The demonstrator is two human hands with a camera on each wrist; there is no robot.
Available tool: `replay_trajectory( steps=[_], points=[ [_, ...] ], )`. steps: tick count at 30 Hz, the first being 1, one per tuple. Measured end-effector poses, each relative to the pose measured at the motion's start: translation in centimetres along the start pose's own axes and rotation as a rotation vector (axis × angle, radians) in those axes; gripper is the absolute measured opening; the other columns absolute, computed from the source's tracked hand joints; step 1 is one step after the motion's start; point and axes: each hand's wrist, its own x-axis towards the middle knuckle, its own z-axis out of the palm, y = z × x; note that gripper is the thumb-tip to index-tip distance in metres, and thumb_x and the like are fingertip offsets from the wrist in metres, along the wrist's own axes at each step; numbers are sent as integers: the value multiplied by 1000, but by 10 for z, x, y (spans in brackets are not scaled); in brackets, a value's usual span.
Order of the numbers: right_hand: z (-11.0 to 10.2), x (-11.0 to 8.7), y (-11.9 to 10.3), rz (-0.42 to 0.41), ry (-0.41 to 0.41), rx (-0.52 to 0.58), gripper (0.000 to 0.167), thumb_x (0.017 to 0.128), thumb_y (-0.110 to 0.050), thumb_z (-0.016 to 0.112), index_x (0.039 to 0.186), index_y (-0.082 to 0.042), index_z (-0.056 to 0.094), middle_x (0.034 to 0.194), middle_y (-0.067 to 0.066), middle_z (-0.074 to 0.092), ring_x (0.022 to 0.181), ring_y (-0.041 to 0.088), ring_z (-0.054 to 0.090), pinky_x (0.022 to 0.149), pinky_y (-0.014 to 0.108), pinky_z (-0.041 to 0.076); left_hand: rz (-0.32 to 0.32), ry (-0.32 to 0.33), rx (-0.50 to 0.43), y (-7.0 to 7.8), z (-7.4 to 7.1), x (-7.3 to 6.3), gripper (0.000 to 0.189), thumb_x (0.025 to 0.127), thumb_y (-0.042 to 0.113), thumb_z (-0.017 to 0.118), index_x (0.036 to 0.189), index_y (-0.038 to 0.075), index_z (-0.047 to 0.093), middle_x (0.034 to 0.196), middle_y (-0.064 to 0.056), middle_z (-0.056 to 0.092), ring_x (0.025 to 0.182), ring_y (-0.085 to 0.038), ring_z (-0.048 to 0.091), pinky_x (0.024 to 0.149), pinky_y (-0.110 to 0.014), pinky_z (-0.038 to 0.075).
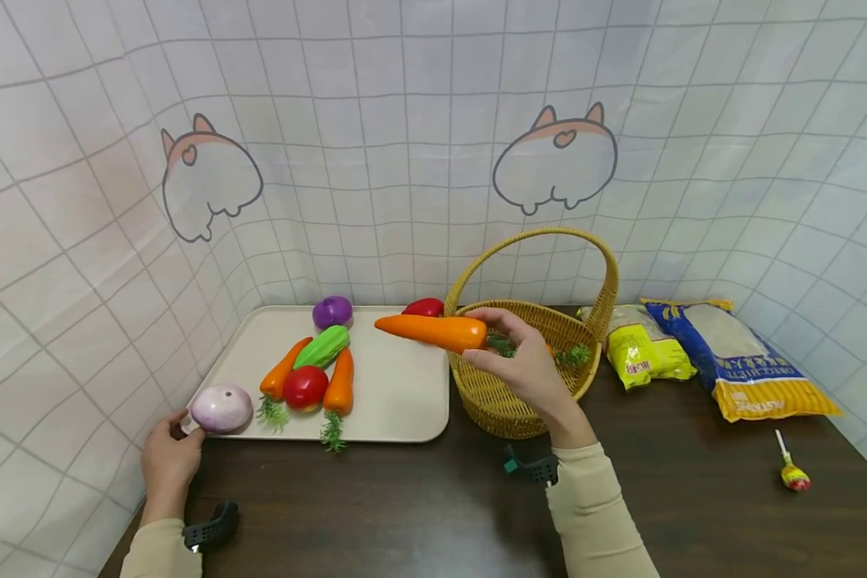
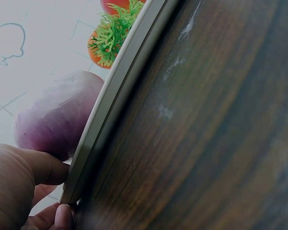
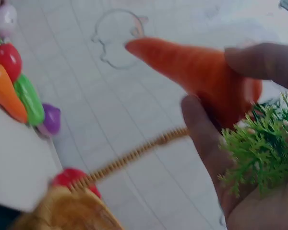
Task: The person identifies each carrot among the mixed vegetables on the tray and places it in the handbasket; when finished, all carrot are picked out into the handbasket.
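Note:
My right hand (image 1: 518, 361) holds an orange carrot (image 1: 433, 331) by its thick end, above the front of the wicker basket (image 1: 502, 417). Its tip points left, over the tray; green leaves (image 3: 261, 148) stick out beside the palm in the right wrist view. At the near left corner of the cream tray (image 1: 397, 401), my left hand (image 1: 171, 457) pinches the rim, thumb above and fingertips below. A pale purple onion (image 1: 221, 408) lies by that thumb. Two more carrots (image 1: 339, 381), a red tomato-like ball (image 1: 307, 388), a green ridged vegetable (image 1: 323, 347) and a purple vegetable (image 1: 332, 312) share the tray.
Behind the carrot, a red vegetable (image 1: 425, 307) shows at the tray's far right. Green leaves (image 1: 573, 355) and a bit of orange lie inside the basket, whose tall handle (image 1: 535, 233) arches up. Right of it are a yellow bag (image 1: 646, 353), a blue bag (image 1: 744, 361) and a lollipop (image 1: 792, 474).

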Motion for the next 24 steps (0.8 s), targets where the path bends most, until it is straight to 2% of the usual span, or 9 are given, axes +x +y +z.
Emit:
replay_trajectory(
  steps=[5, 9, 15, 19, 24],
  points=[
    [-27, -6, 6, 16, -53, 25, 44, 87, -9, 69, 130, -7, 56, 124, 11, 55, 107, 28, 52, 86, 32, 50, 10, 1, 5, 1, -1, 0, 51, 90, 13, 54, 137, -6, 48, 113, -25, 48, 101, -38, 44, 78, -42, 31],
    [-46, -12, 12, 26, -55, 36, 44, 89, -7, 67, 131, -4, 54, 125, 12, 54, 105, 27, 51, 83, 31, 51, 4, -3, -1, 1, -1, -1, 51, 90, 13, 54, 137, -7, 48, 113, -24, 48, 101, -38, 43, 77, -42, 31],
    [-69, -19, 24, 55, -1, 30, 41, 92, -9, 62, 132, -2, 54, 125, 10, 53, 106, 22, 52, 82, 26, 49, -14, -7, -5, 1, 0, -1, 52, 90, 13, 54, 138, -6, 47, 112, -23, 47, 100, -36, 42, 75, -40, 31],
    [-81, -24, 33, 85, 41, 49, 40, 95, -12, 60, 134, -2, 54, 130, 10, 50, 107, 19, 54, 85, 25, 50, -28, -13, -10, 2, 0, -1, 53, 91, 14, 54, 139, -6, 45, 114, -23, 46, 102, -36, 41, 76, -40, 31],
    [-90, -26, 44, 151, 119, 56, 46, 95, -18, 63, 136, -2, 52, 138, 12, 46, 106, 17, 59, 85, 27, 53, -21, -12, -14, 2, 0, -1, 52, 92, 14, 55, 138, -6, 46, 115, -24, 47, 102, -37, 42, 77, -41, 31]
  ],
)
